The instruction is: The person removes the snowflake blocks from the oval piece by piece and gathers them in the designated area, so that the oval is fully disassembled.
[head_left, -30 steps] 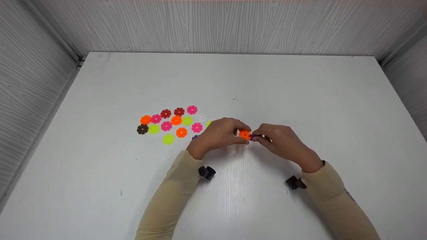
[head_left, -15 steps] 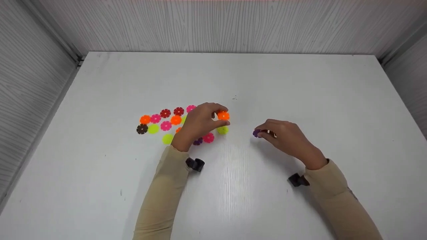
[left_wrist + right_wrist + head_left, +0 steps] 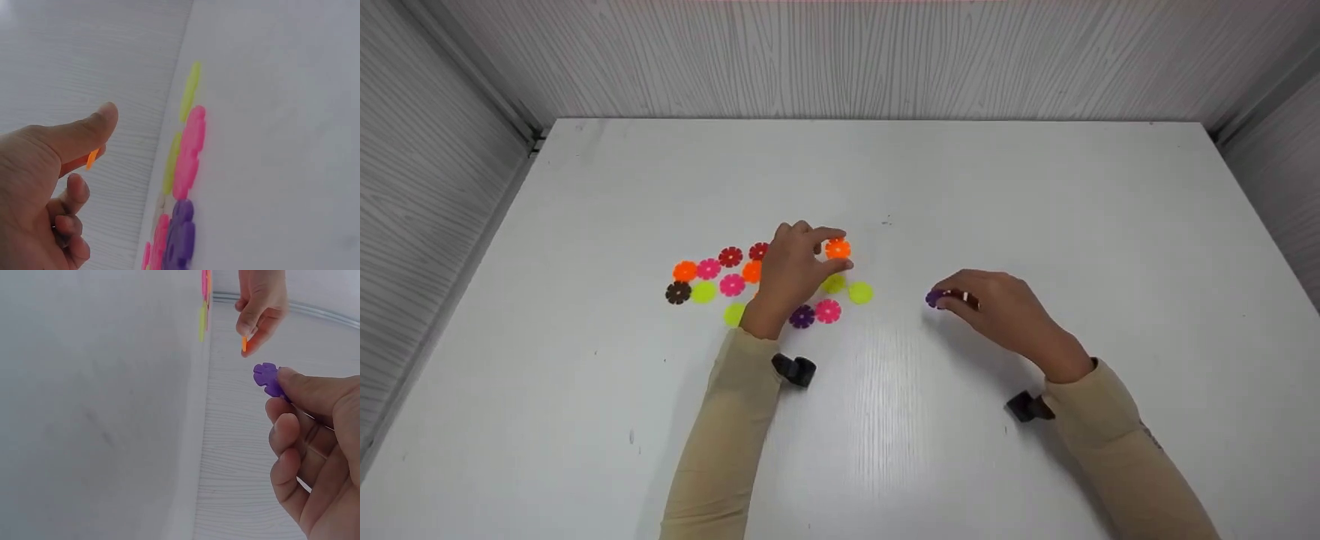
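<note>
Thumb and index finger of my left hand (image 3: 791, 274) pinch an orange flower-shaped disc (image 3: 838, 249) above the right end of a group of similar discs. In the left wrist view only a sliver of this orange disc (image 3: 93, 158) shows behind the thumb. Off to the right, my right hand (image 3: 997, 311) pinches a purple notched disc (image 3: 934, 298) by its edge, raised over the table. The right wrist view shows the notched petals of that purple disc (image 3: 266, 376) beyond the thumb tip, with the left hand (image 3: 261, 306) farther off.
Several discs lie flat on the white table (image 3: 1035, 195): a dark brown disc (image 3: 678, 292), another purple disc (image 3: 802, 316), a pink disc (image 3: 828, 311), a yellow disc (image 3: 861, 292) and others. My left forearm and hand cover some. Wood-grain panels (image 3: 840, 60) border the table.
One second ago both hands were together, orange disc against purple. My left hand has since moved left and away, carrying the orange disc over the group; the right hand has shifted only slightly.
</note>
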The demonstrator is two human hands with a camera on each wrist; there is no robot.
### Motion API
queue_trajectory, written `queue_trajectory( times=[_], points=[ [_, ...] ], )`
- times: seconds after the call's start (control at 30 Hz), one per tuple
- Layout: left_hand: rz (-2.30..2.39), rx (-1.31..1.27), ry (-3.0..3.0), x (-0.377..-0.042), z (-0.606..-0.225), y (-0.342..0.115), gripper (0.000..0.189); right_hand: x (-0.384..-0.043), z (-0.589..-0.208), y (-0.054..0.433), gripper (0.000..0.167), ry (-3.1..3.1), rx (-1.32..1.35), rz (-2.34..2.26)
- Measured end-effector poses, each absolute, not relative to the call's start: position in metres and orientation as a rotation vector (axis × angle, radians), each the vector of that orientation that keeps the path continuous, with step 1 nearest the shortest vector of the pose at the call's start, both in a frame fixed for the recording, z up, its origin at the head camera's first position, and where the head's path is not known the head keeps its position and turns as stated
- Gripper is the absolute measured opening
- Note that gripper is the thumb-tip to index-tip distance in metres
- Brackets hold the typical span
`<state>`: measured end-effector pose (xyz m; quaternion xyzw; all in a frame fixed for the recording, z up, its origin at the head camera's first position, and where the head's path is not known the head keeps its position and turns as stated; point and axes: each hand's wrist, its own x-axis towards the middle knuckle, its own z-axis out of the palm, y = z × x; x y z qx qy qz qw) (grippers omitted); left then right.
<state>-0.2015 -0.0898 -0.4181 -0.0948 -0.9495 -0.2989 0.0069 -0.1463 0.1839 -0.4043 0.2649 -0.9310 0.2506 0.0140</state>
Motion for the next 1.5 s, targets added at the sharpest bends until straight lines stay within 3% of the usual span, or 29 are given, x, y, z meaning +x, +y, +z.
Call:
queue_trajectory(
  times=[0.4,0.83,1.17,1.5],
  points=[
    [-1.15,-0.21,-3.086,-0.205,-0.419,-0.09,0.044,-0.145,-0.407,0.176,0.018,-3.041,0.793,0.92],
    [-0.961,-0.308,-3.265,-0.223,-0.412,-0.089,0.043,-0.146,-0.405,0.135,0.026,-3.247,0.852,0.98],
    [-0.933,-0.329,-3.348,-0.238,-0.408,-0.082,0.044,-0.151,-0.405,0.112,0.024,-3.293,0.833,1.349],
    [-0.895,-0.34,-3.419,-0.242,-0.406,-0.073,0.044,-0.161,-0.415,0.105,0.025,-3.365,0.613,1.524]
  ],
)
